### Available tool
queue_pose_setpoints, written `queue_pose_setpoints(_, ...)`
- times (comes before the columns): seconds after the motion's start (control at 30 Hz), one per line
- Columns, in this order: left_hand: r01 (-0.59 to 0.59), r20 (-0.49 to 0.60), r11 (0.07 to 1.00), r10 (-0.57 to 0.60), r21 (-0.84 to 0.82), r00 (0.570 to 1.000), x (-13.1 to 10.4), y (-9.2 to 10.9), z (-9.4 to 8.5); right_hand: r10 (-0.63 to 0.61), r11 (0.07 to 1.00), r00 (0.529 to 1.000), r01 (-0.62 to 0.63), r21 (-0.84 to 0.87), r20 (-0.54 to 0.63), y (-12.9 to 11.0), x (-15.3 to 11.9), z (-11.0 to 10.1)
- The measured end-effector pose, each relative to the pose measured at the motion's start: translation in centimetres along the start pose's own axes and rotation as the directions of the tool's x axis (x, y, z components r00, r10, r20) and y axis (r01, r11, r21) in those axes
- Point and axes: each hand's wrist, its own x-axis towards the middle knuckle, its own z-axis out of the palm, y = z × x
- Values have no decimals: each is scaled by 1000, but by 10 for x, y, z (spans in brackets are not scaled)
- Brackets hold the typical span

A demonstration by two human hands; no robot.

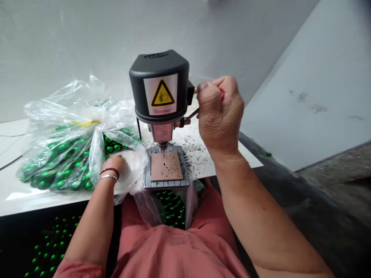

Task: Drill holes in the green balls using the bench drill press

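Beads (116, 147) lie left of the drill press (159, 87), bagged, probably within easy reach of my left hand (118, 163), whose grip I can't tell. Right of it, my right hand (222, 116) wraps the red-knobbed feed handle (222, 94), likely for leverage. The beads look round, glossy, metallic green.

The left hand's fingers are hidden behind its back, near the plastic bag (100, 148). The label (162, 132) on the drill press (159, 87) is too small to read; the picture's bottom edge cuts off the shirt (179, 255).
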Motion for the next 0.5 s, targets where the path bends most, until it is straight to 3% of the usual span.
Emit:
queue_pose_setpoints(0.13,11,-30,999,-12,-35,999,-35,19,2,-16,1000,1000,16,-5,12,-1,-1,-2)
queue_pose_setpoints(0.2,-10,-60,944,-11,-331,998,-55,32,-4,-19,1000,1000,19,-6,8,-1,-2,-2)
queue_pose_setpoints(0.27,4,33,694,28,-720,999,-73,47,-12,-21,1000,1000,21,-10,-5,-1,-2,-2)
queue_pose_setpoints(0.33,31,88,427,115,-904,989,-87,59,-17,-19,1000,1000,19,-12,-14,0,-2,-1)
queue_pose_setpoints(0.37,45,106,338,164,-940,981,-92,64,-18,-17,1000,1000,17,-12,-14,0,-2,-1)
queue_pose_setpoints(0.43,67,126,236,243,-969,962,-97,72,-15,-13,1000,1000,13,-18,-10,0,-2,-1)
queue_pose_setpoints(0.5,74,138,218,299,-973,944,-98,77,-9,-12,999,1000,12,-33,-3,-1,-2,-1)
